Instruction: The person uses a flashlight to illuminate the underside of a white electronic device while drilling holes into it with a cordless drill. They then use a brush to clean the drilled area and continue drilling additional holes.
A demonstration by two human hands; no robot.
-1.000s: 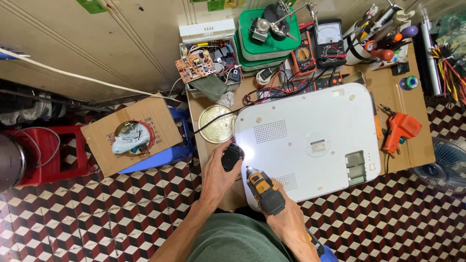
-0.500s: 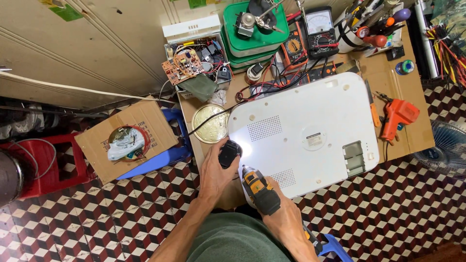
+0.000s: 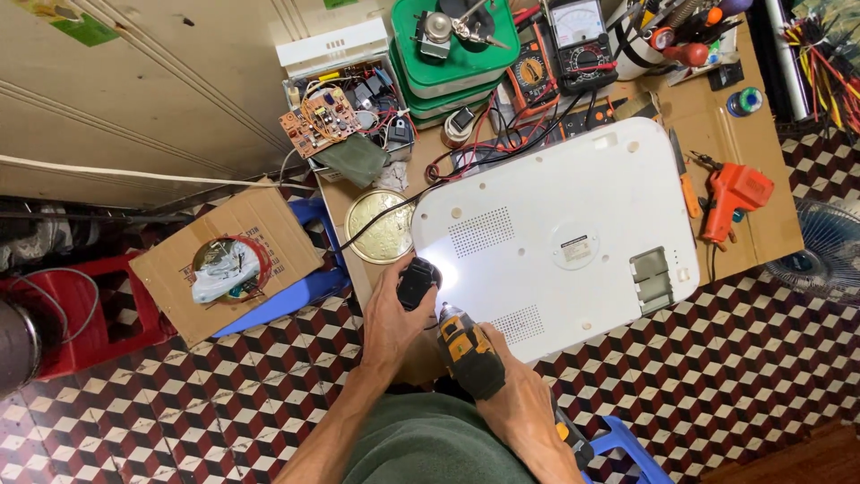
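A large white plastic appliance housing (image 3: 573, 188) lies upside down on the workbench (image 3: 770, 188), with vent grilles and a round label on it. My left hand (image 3: 390, 323) grips a small black flashlight (image 3: 417, 282) that throws a bright spot on the housing's near left corner. My right hand (image 3: 520, 403) holds a yellow and black cordless screwdriver (image 3: 468, 350), its tip pointed at that same lit corner.
At the back of the bench are green boxes (image 3: 452, 63), two multimeters (image 3: 578, 36), a bare circuit board (image 3: 318, 116) and tangled wires. An orange glue gun (image 3: 730, 197) lies right. A gold round lid (image 3: 381, 224) sits left. A cardboard box (image 3: 228, 260) rests on blue stool.
The view has shifted slightly, so the bench sits higher and more to the right in frame. Both hands stay at the housing's near left corner with the same tools.
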